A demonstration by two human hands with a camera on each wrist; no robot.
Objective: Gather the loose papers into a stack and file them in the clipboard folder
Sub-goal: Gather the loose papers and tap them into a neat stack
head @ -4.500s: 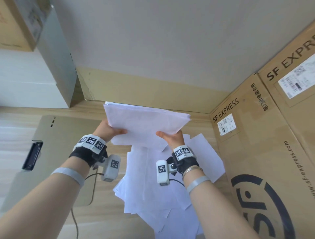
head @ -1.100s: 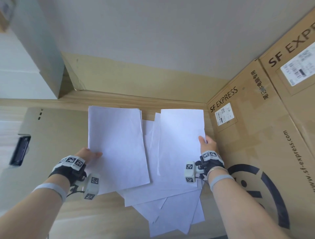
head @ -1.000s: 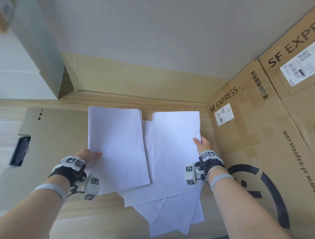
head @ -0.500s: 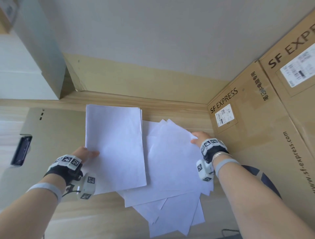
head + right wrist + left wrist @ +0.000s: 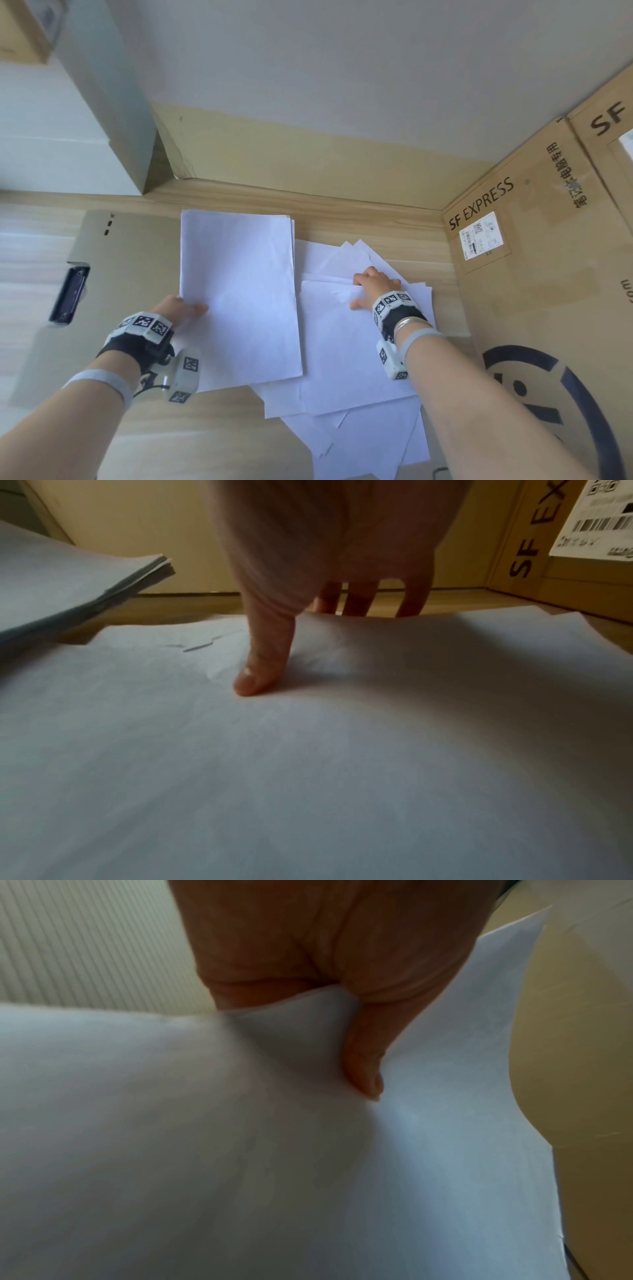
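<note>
two cardboard boxes printed "sf express"; barcode label

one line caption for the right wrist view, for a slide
Right hand pinches the far edge of a loose sheet, thumb on top, beside the lifted stack.

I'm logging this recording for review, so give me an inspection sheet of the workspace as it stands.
Surface: wooden floor, light planks.
Job's things: gathered stack, loose papers fanned beside it, clipboard folder open flat at left, its clip bare.
Clutter: nothing seen.
Hands: left hand pinches the stack's edge; right hand grips a loose sheet's edge.
Cables: thin lead by the left wrist camera.
Surroundings: SF Express boxes right, wall behind.
</note>
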